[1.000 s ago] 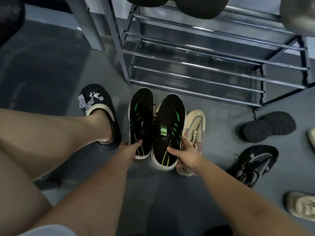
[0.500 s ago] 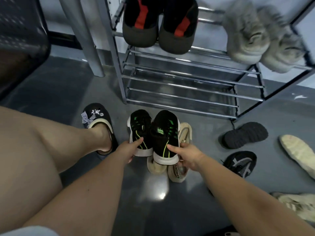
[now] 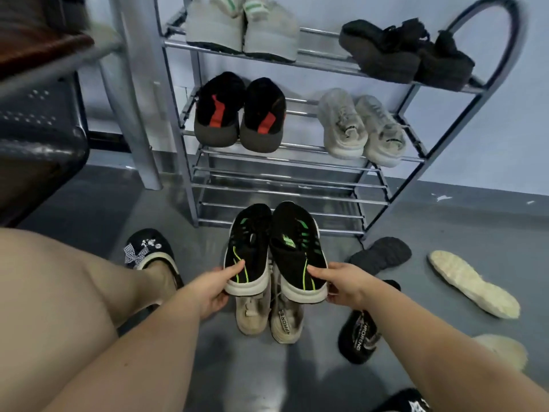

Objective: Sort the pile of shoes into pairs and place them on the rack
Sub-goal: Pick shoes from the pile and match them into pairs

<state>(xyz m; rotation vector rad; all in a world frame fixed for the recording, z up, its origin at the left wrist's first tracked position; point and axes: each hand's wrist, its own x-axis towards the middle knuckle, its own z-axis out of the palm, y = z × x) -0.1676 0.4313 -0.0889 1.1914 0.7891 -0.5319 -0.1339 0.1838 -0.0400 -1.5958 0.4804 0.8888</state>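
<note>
My left hand [image 3: 209,288] grips the heel of a black sneaker with green stripes [image 3: 248,242]. Its match [image 3: 294,242] is held by the heel in my right hand [image 3: 341,285]. Both shoes are lifted off the floor, side by side, toes pointing at the metal shoe rack [image 3: 282,185]. The rack's two lowest shelves hold nothing. Under the lifted pair, two beige sneakers [image 3: 269,318] lie on the floor.
Upper shelves carry white-green sneakers [image 3: 240,28], black sandals [image 3: 407,52], black-red shoes [image 3: 240,114] and pale sneakers [image 3: 362,129]. Loose on the floor to the right: a black sole-up shoe [image 3: 381,254], a cream sole-up shoe [image 3: 472,282], a black sneaker [image 3: 358,337]. My slippered foot [image 3: 148,251] is left.
Both hands have raised the black-green pair from the floor and carried it up toward the rack. My view tilted upward, bringing the upper shelves into sight.
</note>
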